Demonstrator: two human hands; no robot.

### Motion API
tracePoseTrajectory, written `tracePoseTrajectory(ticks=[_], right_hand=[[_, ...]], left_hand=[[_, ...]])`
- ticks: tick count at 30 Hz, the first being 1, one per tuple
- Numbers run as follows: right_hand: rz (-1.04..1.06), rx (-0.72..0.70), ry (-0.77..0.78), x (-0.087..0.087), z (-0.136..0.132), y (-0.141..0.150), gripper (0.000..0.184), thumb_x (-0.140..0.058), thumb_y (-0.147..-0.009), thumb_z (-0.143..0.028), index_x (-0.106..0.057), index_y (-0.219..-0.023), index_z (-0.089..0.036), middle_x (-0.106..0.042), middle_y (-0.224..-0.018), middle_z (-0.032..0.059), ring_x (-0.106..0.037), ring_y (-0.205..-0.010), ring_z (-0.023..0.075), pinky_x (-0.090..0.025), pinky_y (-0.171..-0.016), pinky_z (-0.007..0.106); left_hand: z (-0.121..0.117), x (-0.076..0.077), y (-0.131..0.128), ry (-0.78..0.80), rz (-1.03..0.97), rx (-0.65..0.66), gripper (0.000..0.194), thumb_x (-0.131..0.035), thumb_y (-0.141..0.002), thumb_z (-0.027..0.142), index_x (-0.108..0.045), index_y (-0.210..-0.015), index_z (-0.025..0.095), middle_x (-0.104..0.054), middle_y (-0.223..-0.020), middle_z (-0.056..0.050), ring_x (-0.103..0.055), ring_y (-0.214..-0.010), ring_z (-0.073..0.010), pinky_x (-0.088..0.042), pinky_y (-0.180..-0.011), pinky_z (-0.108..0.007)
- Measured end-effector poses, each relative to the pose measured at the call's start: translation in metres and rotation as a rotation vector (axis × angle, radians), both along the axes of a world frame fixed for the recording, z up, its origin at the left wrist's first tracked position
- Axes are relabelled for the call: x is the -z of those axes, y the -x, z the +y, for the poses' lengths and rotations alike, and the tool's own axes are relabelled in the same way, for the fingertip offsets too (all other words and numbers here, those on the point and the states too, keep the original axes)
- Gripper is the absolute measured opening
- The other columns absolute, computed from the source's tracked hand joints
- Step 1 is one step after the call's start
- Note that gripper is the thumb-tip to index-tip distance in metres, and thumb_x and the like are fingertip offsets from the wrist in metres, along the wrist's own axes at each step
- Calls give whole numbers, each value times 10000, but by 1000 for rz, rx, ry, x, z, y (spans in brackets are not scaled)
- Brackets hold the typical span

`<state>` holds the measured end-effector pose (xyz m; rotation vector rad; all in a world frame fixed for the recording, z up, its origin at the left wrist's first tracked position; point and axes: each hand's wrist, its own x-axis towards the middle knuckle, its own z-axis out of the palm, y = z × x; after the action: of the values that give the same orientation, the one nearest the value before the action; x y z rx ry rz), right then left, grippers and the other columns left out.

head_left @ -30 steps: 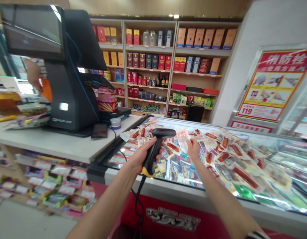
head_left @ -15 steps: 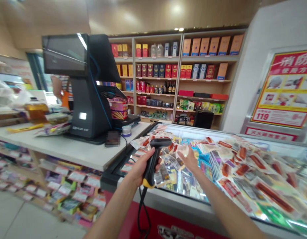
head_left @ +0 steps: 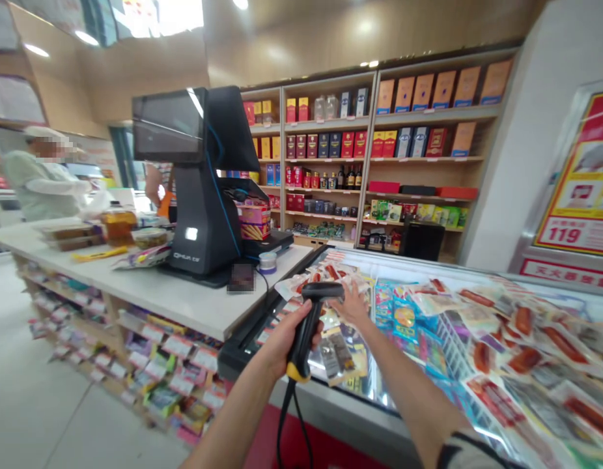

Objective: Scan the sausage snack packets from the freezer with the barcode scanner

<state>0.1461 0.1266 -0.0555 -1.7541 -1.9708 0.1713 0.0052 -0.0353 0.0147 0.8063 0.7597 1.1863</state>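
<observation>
My left hand (head_left: 289, 335) is wrapped round the grip of a black and yellow barcode scanner (head_left: 322, 290), its cable hanging down in front of the counter. Just beyond the scanner head, my right hand (head_left: 353, 306) reaches over the glass-walled display freezer, fingers spread among clear sausage packets (head_left: 333, 272). The fingertips look to be touching the packets; the scanner hides part of that contact. Below the hands lies a flat packet with dark contents (head_left: 338, 355).
Blue snack packets (head_left: 404, 319) and a white wire divider (head_left: 458, 352) lie right of my hands, with more sausage packs (head_left: 523, 358) beyond. A checkout terminal (head_left: 198, 215) stands on the white counter (head_left: 213, 303) at left. Another person (head_left: 42, 176) is at far left.
My right hand has shifted left toward the scanner head, its fingers now spread over the packets. The view has turned left, bringing a person into sight. The scanner stays in my left hand.
</observation>
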Motion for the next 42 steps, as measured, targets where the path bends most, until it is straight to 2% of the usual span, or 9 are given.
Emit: tracePoseTrajectory(ticks=[5,9,14,20,26,30,33,37,42], right_hand=[[27,-11,41,-14,-11,-22,750,-305,-664,-673,-140,-1305,-319,-35,-1386,52,-172,-1190,374,-180,-869,575],[-46,-4,41,1,-51,-37,794,-334,-637,-693,-146,-1305,-308,-69,-1378,93,-114,-1203,382,-150,-852,605],[-178,-116,3,22,-83,-27,911,-448,-530,-712,-132,-1299,-341,-28,-1383,70,-5,-1218,375,-119,-853,617],[-220,42,-76,7,-52,-18,838,-399,-599,-684,-176,-1303,-289,-10,-1389,73,21,-1215,382,-99,-864,601],[-185,47,-59,-1,-29,-16,749,-320,-676,-652,-212,-1295,-246,-204,-1343,116,-159,-1193,349,-177,-868,540],[-138,16,-230,-12,-24,-60,582,-317,-751,-554,-312,-1244,-243,-421,-1193,91,-381,-1064,255,-273,-869,400],[-71,269,-271,-23,-13,-125,459,-303,-799,-446,-404,-1160,-180,-492,-1074,120,-434,-1016,234,-329,-822,344],[82,713,-96,-20,5,-202,566,-374,-748,-474,-366,-1154,-80,-518,-995,198,-501,-936,285,-386,-724,394],[234,757,-55,-4,21,-230,525,-460,-709,-361,-372,-1136,-68,-547,-959,218,-511,-927,318,-379,-720,442]], left_hand=[[-1,-4,4,-8,-6,25,307,-472,-746,374,-537,-880,105,-541,-591,-23,-478,-439,-67,-370,-402,-172],[-1,-3,2,-11,-5,36,292,-473,-746,368,-537,-868,110,-542,-594,-20,-478,-436,-72,-374,-396,-180],[1,2,-6,-17,43,20,281,-486,-734,371,-543,-807,106,-560,-602,-34,-483,-433,-81,-381,-396,-193],[2,5,-8,-23,54,40,268,-492,-730,376,-543,-773,116,-568,-610,-36,-479,-438,-75,-375,-410,-187],[9,-2,-18,-35,59,58,260,-482,-740,354,-539,-838,119,-562,-599,-30,-482,-433,-81,-377,-403,-192],[12,-4,-31,-27,40,63,253,-469,-750,344,-540,-823,112,-559,-600,-30,-471,-415,-72,-371,-383,-187],[17,-1,-40,-12,42,52,244,-475,-747,343,-541,-782,111,-558,-592,-31,-467,-407,-67,-367,-376,-180],[24,5,-46,8,79,53,245,-477,-745,348,-539,-747,111,-562,-583,-40,-471,-412,-69,-375,-389,-179],[25,5,-45,9,113,40,256,-462,-752,354,-533,-728,109,-559,-582,-42,-467,-411,-69,-371,-390,-182]])
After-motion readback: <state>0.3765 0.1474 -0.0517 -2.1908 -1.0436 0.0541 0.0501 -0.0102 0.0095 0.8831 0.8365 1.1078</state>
